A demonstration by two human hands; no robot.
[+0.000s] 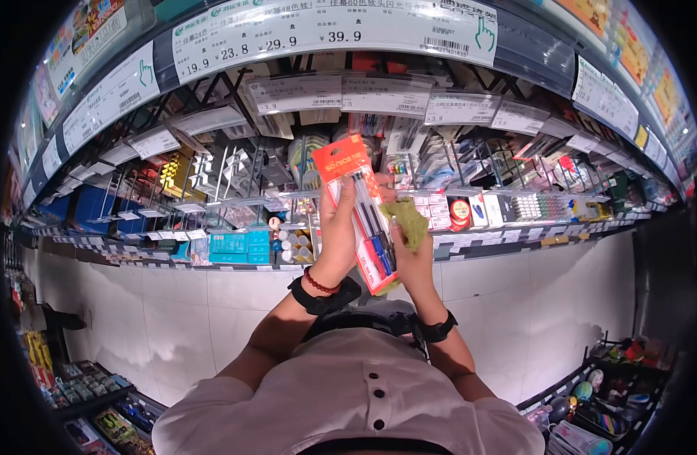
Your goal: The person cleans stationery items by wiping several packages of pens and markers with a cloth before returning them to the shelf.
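A pack of pens (pixel 369 220) with a red card header and clear front is held up before the shelf, tilted with its top to the left. Several dark, blue and red pens show through it. My left hand (pixel 339 227) grips the pack's left side, its thumb across the front. In my right hand (pixel 413 262) is a crumpled green cloth (pixel 407 221), pressed at the pack's right edge. Part of the cloth also shows below the pack's bottom corner. The fingers of my right hand are partly hidden by the cloth.
Ahead, a store shelf (pixel 469 236) carries hanging stationery, teal boxes (pixel 240 246), small bottles (pixel 295 246) and a round red tin (pixel 460 214). Price labels (pixel 333 34) run along the upper rail. Low displays with goods (pixel 583 409) stand behind on both sides, over a tiled floor (pixel 500 318).
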